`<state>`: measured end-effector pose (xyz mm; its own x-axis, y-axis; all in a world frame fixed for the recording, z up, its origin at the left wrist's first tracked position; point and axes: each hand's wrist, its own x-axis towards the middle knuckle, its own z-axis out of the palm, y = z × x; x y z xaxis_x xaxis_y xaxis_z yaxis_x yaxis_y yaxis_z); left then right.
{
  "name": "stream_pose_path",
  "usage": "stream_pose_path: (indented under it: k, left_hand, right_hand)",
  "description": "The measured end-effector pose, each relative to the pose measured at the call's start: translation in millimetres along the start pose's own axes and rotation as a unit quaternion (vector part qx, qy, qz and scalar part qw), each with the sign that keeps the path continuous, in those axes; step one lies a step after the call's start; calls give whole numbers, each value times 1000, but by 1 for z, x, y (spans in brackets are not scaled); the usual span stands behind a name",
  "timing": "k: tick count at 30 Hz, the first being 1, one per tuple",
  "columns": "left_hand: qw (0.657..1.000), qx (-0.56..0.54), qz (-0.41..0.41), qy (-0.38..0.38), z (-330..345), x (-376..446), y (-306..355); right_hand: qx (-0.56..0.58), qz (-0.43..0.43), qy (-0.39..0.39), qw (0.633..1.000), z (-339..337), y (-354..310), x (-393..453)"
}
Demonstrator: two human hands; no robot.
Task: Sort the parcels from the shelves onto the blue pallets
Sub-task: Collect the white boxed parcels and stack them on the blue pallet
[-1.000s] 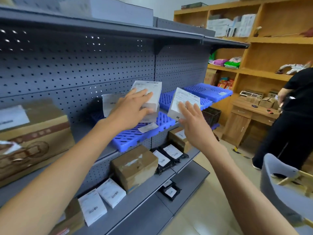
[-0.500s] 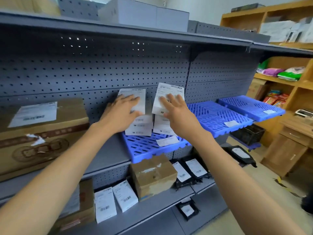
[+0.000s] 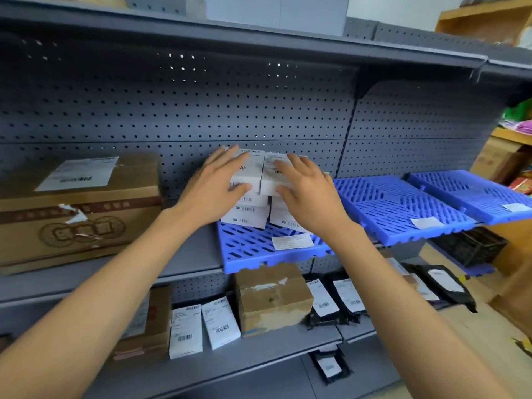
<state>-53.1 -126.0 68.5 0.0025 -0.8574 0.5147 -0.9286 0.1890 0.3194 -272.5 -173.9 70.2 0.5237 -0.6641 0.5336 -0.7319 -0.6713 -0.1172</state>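
Two stacks of white labelled boxes (image 3: 247,216) stand side by side at the back of the leftmost blue pallet (image 3: 253,251) on the middle shelf. My left hand (image 3: 216,188) holds the top box of the left stack (image 3: 253,169), fingers spread over its top and thumb on its front face. Beside it, my right hand (image 3: 309,194) holds the top box of the right stack (image 3: 270,172) the same way. Both top boxes lie flat and touch each other. A loose paper label (image 3: 292,242) lies on the pallet's front.
Two more blue pallets (image 3: 397,210) (image 3: 475,192) with small labels sit to the right. A large cardboard box (image 3: 77,211) stands left of the stacks. The lower shelf holds a brown box (image 3: 270,298), white parcels (image 3: 185,331) and black bags (image 3: 345,298).
Both hands carried a white box each leftward to the first pallet and lowered them from upright to flat on top of the two stacks. The view swung left.
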Motion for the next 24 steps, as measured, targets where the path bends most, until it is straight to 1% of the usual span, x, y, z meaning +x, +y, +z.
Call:
stream_pose_path:
  k: [6, 9, 14, 19, 24]
  left_hand:
    - [999, 10, -20, 46, 3, -22, -2]
    - [998, 18, -28, 61, 4, -40, -5]
    - [996, 27, -51, 65, -2, -72, -12]
    - [996, 31, -61, 61, -21, -98, -13]
    - [997, 27, -57, 41, -39, -135, -12]
  right_hand:
    - [-6, -22, 52, 998, 0, 3, -17]
    - [5, -26, 63, 998, 6, -4, -26]
    - [14, -47, 64, 997, 12, -30, -38]
    - [19, -45, 66, 997, 16, -56, -50]
    - [42, -30, 38, 998, 18, -87, -77]
